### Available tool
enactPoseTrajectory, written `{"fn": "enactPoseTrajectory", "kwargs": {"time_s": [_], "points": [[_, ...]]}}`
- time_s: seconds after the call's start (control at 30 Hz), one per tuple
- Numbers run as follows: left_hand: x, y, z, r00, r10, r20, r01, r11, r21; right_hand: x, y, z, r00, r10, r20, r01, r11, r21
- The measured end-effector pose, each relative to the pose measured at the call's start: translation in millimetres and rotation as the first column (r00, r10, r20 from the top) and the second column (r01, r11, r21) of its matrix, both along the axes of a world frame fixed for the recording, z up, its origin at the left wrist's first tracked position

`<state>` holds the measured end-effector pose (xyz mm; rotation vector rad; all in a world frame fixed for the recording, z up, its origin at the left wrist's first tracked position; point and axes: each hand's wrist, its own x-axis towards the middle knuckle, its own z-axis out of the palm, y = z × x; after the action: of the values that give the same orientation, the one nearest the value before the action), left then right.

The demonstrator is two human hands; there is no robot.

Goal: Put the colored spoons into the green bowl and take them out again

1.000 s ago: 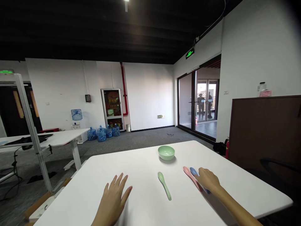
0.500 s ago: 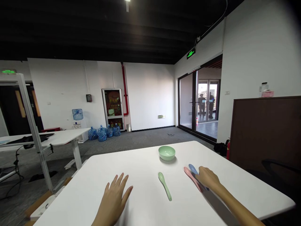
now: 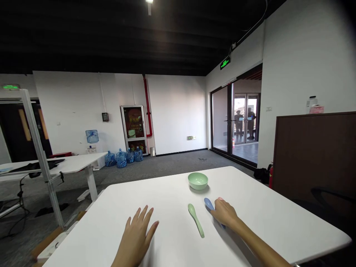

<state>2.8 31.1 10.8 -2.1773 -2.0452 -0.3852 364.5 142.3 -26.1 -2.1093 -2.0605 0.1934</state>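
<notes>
Blue spoon [image 3: 209,203] is clasped by right hand [image 3: 225,214]; green spoon [image 3: 196,221] is located at its nine o'clock, green bowl [image 3: 198,181] at eleven. Left hand [image 3: 135,235] is splayed.

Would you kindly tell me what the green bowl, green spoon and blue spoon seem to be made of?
Green bowl: probably plastic, glossy, judging by its even colour and light reflections inside.
Green spoon: likely plastic, smooth, one colour throughout.
Blue spoon: perhaps similar plastic, smooth, evenly coloured, though the right hand covers part.
</notes>
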Motion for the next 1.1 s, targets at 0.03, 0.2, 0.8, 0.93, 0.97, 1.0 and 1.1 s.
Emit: {"fn": "enactPoseTrajectory", "kwargs": {"time_s": [0.03, 0.2, 0.8, 0.93, 0.97, 1.0, 1.1], "points": [[0.0, 0.2, -0.3, 1.000, -0.001, 0.000, 0.001, 1.000, 0.004, -1.0, 0.5, -2.2, 1.000, -0.002, 0.001, 0.002, 1.000, -0.005], [-0.3, 0.1, -1.3, 1.000, -0.005, 0.007, 0.005, 1.000, 0.015, -0.7, 3.5, -10.7, 1.000, -0.018, -0.010, 0.018, 0.999, -0.032], [-1.6, 1.6, -3.4, 1.000, -0.004, 0.010, 0.004, 1.000, 0.004, 2.9, 2.0, -17.7, 1.000, 0.003, 0.014, -0.003, 1.000, -0.021], [-1.7, 2.0, -2.6, 1.000, -0.002, 0.013, 0.002, 1.000, 0.001, 2.0, -0.3, -8.5, 1.000, -0.012, 0.004, 0.012, 1.000, 0.014], [-2.0, 2.2, -2.5, 1.000, -0.003, 0.014, 0.003, 1.000, 0.006, 2.0, -0.6, -5.1, 1.000, -0.017, 0.004, 0.017, 1.000, 0.025], [-2.3, 2.3, -2.4, 1.000, -0.004, 0.013, 0.004, 1.000, 0.010, 2.4, -0.7, -1.4, 1.000, -0.021, 0.004, 0.021, 0.999, 0.033], [-3.6, 2.2, -1.9, 1.000, -0.004, 0.016, 0.004, 1.000, 0.019, 5.2, -1.0, 12.1, 0.999, -0.032, 0.008, 0.031, 0.998, 0.052]]}}
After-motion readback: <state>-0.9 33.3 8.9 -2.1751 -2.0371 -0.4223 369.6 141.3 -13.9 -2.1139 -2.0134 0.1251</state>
